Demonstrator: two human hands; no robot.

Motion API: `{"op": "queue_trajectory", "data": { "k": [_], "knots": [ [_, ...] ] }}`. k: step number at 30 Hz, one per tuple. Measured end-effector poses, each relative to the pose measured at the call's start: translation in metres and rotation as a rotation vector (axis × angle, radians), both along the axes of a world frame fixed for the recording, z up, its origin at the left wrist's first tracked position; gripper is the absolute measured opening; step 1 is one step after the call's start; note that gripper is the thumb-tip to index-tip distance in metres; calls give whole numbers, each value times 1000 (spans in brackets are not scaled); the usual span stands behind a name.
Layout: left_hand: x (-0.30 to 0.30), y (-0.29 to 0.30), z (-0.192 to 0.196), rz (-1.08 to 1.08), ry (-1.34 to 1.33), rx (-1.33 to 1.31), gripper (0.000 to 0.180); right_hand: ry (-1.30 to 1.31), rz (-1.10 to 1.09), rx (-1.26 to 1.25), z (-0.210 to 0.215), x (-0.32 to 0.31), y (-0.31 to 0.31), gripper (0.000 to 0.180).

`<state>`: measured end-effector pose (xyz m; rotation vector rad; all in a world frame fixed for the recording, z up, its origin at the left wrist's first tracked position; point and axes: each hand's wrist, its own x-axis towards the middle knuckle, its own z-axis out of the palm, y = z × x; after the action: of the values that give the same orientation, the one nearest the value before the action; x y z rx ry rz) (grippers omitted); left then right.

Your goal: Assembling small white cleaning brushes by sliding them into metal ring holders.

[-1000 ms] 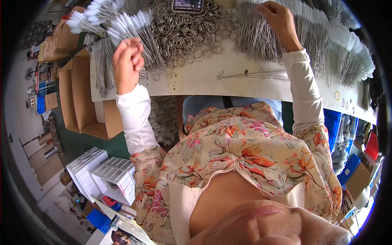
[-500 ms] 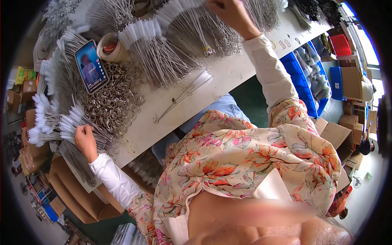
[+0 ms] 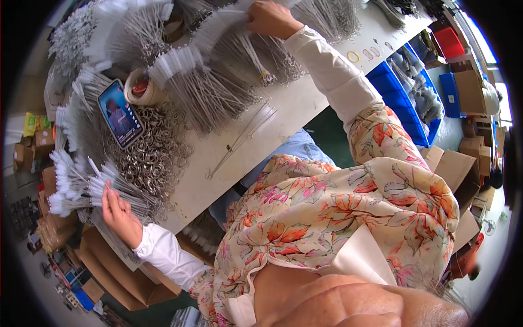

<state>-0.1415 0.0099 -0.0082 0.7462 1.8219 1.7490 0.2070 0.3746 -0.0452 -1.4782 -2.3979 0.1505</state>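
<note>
My left hand [image 3: 121, 215] hovers at the table's left edge, beside a bunch of thin wire brushes [image 3: 71, 182] with white bristle ends. Its fingers are drawn together with the index finger stretched along; anything between them is hidden. Far across the table, my right hand [image 3: 271, 19] reaches over the bristle ends of another wire brush pile [image 3: 231, 41]. Those fingers are curled closed, and what they grip cannot be made out. A heap of metal rings [image 3: 150, 150] lies between the brush piles. A few loose wire brushes [image 3: 239, 143] rest on the bare tabletop nearer me.
A phone [image 3: 121, 114] with a lit screen leans on the pile beside a round tub [image 3: 143, 90]. Blue bins [image 3: 400, 98] of bagged goods stand off the table's right side. Open cardboard boxes [image 3: 117, 272] are below left; more cartons [image 3: 455, 174] are at right.
My right hand has moved left and lower over the brush bristle ends. My left hand stays by its bunch, its index finger now straighter. The whole view has shifted slightly.
</note>
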Motion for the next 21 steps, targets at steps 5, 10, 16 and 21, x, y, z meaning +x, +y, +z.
{"op": "queue_trajectory", "data": {
  "k": [5, 10, 16, 21],
  "knots": [
    [30, 0, 16, 69, -26, 17, 33, 522, 94, 194, 34, 43, -22, 13],
    [24, -18, 8, 86, -97, -5, 36, 686, 79, 587, 65, 115, 3, 17],
    [33, -24, -7, 84, -247, 50, 37, 450, -245, 385, 28, 132, 33, 22],
    [41, -39, -6, 54, -241, 37, 33, 279, -146, 179, 8, 154, 76, 28]
  ]
}}
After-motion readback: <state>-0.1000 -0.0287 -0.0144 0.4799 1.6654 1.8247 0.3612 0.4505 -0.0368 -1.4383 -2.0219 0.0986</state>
